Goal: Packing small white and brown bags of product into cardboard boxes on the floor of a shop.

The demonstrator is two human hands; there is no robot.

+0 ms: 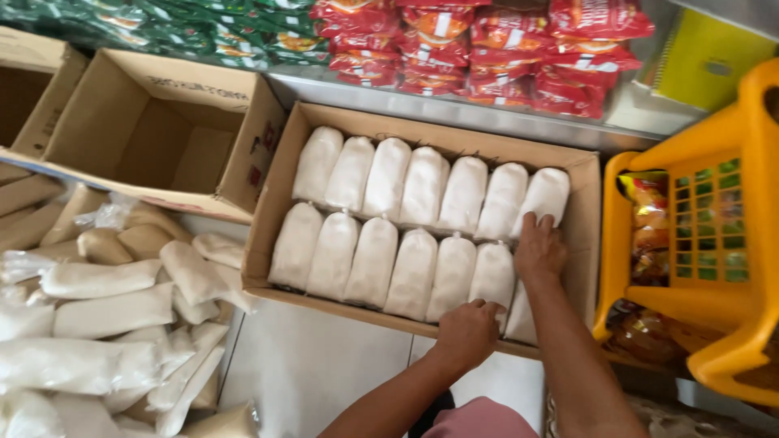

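My right hand (540, 250) lies flat, fingers spread, pressing down at the right end of the carton (586, 235), over the last white bag of the back row (545, 195) and the gap beside the wall; it grips nothing that I can see. My left hand (466, 331) is curled over the carton's near edge, its fingers tucked in against the last bag of the front row (492, 274); whether they pinch that bag or only steady it I cannot tell.

The bags themselves are plump, sealed clear pouches of a fine white powder or grain, knotted at the top, standing upright and packed shoulder to shoulder. I count seven in the back row and six plainly in the front row, with another partly hidden under my forearm at the right corner. By my judgement the carton is close to full: both rows run wall to wall and only that right-hand corner is being settled.

A good deal remains outside it. To the left a loose heap of the same white pouches (105, 316) lies on the floor, well apart from my hands, and behind it an open empty carton (162, 138) waits. A yellow plastic basket (734, 235) with snack packets stands just right of the carton, and red packets (487, 40) and green packets (203, 24) line the shelf beyond.
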